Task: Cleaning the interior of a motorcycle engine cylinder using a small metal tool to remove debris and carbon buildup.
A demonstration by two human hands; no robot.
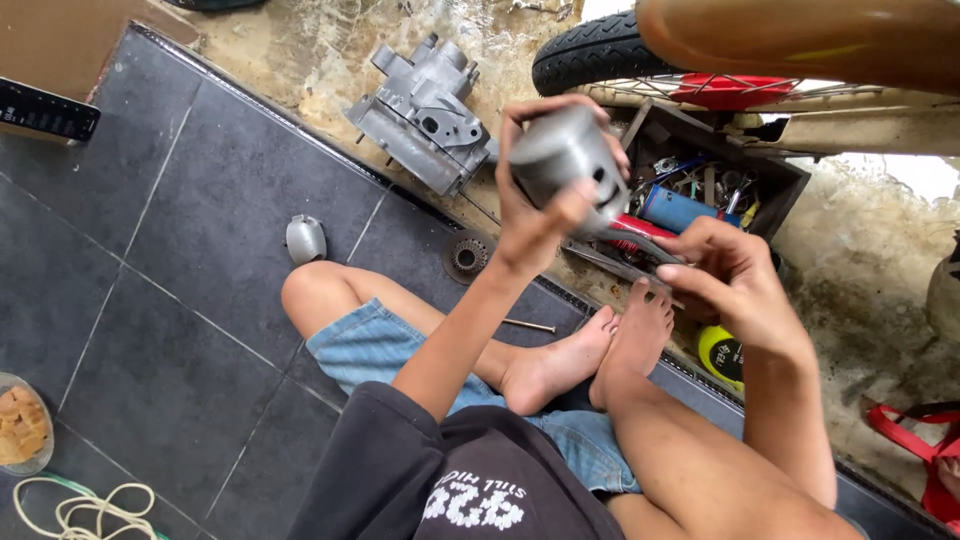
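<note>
My left hand (530,215) is raised and grips a grey metal piston (570,160), fingers wrapped over its top and side. My right hand (735,275) hovers lower, just right of the piston, fingers curled near the edge of a dark toolbox (790,185); whether it pinches a small part I cannot tell. Below the hands lie my bare feet (600,355) and crossed legs in denim shorts.
A grey engine crankcase (425,115) lies on the dirty concrete behind. A small metal cover (305,240), a sprocket gear (467,257) and a thin rod (528,326) rest on dark tiles. A motorcycle tyre (590,50) stands behind; a red strap (915,440) lies right.
</note>
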